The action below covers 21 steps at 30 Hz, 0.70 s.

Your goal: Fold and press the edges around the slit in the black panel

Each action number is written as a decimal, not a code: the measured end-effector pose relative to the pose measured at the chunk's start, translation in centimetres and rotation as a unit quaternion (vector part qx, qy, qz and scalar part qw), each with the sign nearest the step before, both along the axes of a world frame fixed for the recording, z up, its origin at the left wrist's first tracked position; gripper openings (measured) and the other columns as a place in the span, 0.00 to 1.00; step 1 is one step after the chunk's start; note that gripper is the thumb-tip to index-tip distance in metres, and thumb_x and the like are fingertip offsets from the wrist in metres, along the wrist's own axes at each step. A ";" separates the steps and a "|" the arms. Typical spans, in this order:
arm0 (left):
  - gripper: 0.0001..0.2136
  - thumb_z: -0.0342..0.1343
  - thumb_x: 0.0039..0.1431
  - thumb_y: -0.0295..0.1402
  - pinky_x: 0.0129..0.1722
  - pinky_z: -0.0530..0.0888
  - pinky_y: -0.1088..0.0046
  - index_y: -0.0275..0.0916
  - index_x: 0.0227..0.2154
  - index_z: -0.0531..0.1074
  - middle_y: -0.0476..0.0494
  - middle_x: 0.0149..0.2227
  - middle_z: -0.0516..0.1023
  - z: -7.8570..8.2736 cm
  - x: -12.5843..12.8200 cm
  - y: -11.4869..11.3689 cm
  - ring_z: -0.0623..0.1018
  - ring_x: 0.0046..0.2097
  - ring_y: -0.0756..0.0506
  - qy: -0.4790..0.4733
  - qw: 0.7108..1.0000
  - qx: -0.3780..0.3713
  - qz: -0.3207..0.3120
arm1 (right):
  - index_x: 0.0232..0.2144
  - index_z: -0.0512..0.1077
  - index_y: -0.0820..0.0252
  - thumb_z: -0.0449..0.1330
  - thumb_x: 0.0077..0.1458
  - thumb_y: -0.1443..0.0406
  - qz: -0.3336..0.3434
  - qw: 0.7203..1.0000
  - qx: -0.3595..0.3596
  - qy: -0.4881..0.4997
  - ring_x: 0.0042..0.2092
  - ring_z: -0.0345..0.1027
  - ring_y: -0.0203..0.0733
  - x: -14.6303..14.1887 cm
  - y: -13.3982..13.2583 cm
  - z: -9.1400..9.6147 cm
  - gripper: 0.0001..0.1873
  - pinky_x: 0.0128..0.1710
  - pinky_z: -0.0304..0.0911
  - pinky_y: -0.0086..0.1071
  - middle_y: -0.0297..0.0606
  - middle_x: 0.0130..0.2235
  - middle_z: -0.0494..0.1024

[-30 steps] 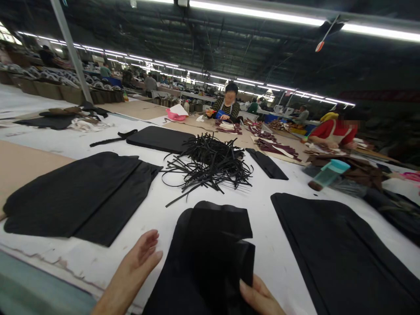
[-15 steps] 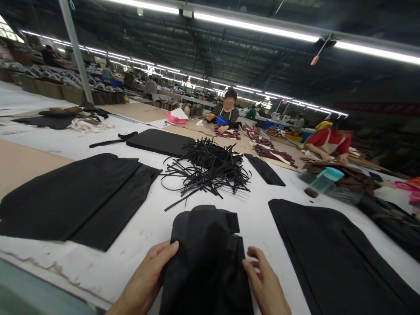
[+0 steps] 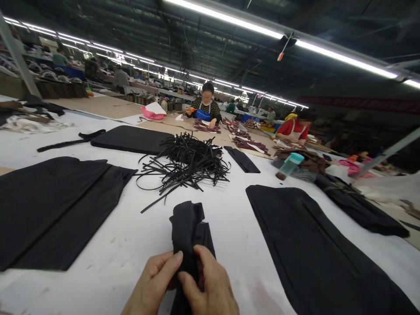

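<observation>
A black fabric piece (image 3: pixel 184 225), folded narrow lengthwise with a notched far end, is between my hands at the bottom centre. My left hand (image 3: pixel 156 280) grips its left edge, the thumb lying on top. From the right, my right hand (image 3: pixel 210 284) pinches the same piece, thumb and fingers close to the left thumb. My palms hide its near part. Beyond it lies a tangled heap of thin black strips (image 3: pixel 193 159). Larger flat black fabric pieces lie on both sides, a left stack (image 3: pixel 62 210) and a right stack (image 3: pixel 315 245).
On the white table (image 3: pixel 131 245) are a black padded panel (image 3: pixel 127 139), a small black strip piece (image 3: pixel 242 159) and a teal-lidded bottle (image 3: pixel 290 166). A person in a striped top (image 3: pixel 206 107) and another in red (image 3: pixel 295 127) work across the table.
The fabric piece went from spread wide to folded narrow. My hands have moved together, almost touching, and both now hold it. The view has shifted to the right.
</observation>
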<state>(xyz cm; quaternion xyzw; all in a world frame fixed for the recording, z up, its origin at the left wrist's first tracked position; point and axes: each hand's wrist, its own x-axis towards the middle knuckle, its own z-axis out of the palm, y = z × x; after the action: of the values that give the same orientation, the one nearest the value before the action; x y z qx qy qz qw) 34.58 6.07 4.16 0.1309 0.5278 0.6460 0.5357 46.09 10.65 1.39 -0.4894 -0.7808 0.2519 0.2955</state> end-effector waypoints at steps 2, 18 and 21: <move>0.21 0.67 0.34 0.51 0.29 0.68 0.76 0.37 0.21 0.75 0.49 0.21 0.71 -0.5 0.1 0.0 0.68 0.30 0.47 -0.003 1.000 0.004 -0.011 | 0.45 0.71 0.53 0.55 0.54 0.57 0.004 1.000 0.026 0.003 0.40 0.72 0.48 0.3 0.1 -0.4 0.17 0.38 0.68 0.33 0.39 0.39 0.78; 0.20 0.61 0.46 0.50 0.33 0.70 0.72 0.36 0.30 0.76 0.47 0.23 0.73 -1.5 0.2 -0.3 0.71 0.30 0.45 0.034 0.998 0.051 -0.011 | 0.38 0.69 0.55 0.50 0.57 0.61 0.118 0.983 -0.001 0.139 0.31 0.68 0.39 -0.1 1.0 -0.1 0.11 0.32 0.63 0.27 0.36 0.34 0.73; 0.23 0.56 0.49 0.53 0.41 0.72 0.67 0.38 0.39 0.75 0.43 0.30 0.77 -1.4 0.0 -0.5 0.74 0.37 0.40 0.069 0.995 0.068 -0.034 | 0.45 0.68 0.55 0.58 0.49 0.58 0.101 0.983 -0.061 0.144 0.31 0.69 0.41 0.0 0.8 -0.6 0.19 0.30 0.64 0.29 0.37 0.36 0.75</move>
<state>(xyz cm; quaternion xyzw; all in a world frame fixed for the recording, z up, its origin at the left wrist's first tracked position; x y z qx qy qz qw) 34.57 5.60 2.71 0.2288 0.5137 0.6511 0.5097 46.08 11.42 0.75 -0.3836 -0.7591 0.3950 0.3474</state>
